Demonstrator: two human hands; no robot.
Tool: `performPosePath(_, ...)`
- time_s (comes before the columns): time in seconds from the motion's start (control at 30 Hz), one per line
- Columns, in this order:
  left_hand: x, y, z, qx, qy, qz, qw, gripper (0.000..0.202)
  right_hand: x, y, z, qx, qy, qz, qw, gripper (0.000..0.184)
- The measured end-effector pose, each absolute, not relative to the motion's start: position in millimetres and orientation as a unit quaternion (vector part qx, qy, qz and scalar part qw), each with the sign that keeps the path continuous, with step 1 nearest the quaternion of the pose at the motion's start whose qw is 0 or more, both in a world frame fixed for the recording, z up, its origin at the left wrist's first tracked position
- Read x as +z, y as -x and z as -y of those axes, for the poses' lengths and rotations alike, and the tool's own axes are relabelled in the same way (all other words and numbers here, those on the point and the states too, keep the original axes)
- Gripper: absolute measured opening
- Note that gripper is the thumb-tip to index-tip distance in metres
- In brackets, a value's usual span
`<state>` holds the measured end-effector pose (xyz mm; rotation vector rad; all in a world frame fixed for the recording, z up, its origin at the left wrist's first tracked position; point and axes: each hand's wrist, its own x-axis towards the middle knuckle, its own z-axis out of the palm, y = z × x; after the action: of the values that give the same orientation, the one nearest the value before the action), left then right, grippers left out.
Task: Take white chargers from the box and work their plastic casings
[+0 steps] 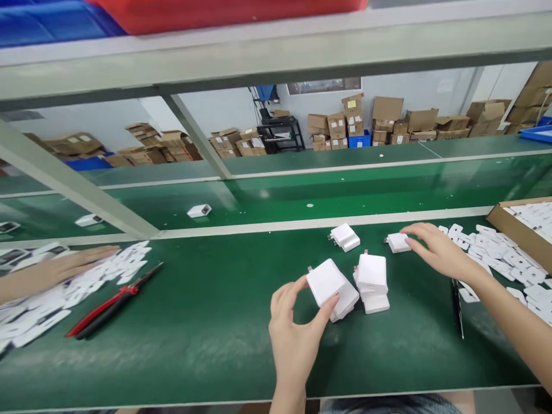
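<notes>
My left hand (295,339) is closed on a white plug-in charger (326,282), thumb and fingers on opposite edges, at the top of a small pile of similar chargers. Just right of it stands another stack of white chargers (372,275), its top one with prongs pointing away. My right hand (437,253) reaches in from the right, with its fingertips at the end of a smaller white charger (397,242) lying on the green table (207,322). Behind the stacks lies one more charger (345,237) with its prongs to the left.
Red-and-black pliers (125,293) lie left, beside white flat pieces (107,282) under another person's hand (64,267). At right are a dark thin tool (457,307), loose white pieces (509,253) and a cardboard box (521,233). A metal shelf beam (276,54) crosses above.
</notes>
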<state>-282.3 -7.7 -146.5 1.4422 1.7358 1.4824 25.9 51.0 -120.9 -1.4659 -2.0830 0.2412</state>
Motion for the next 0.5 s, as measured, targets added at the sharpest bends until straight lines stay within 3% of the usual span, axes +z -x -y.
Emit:
performPosePath(0.17,-157,275,-1,0.492,-0.584,-0.622,0.176,0.045,-153,-49,-88,0.091,0.553,0.810,0.174,0.042)
performPosePath(0.37,-165,266,8,0.538,-0.574,-0.600,0.145,0.046,-132,-28,-72,0.056,0.509,0.825,0.239,0.041)
performPosePath(0.5,-168,264,10,0.520,-0.572,-0.613,0.163,0.047,-126,-35,-81,0.038,0.513,0.837,0.184,0.048)
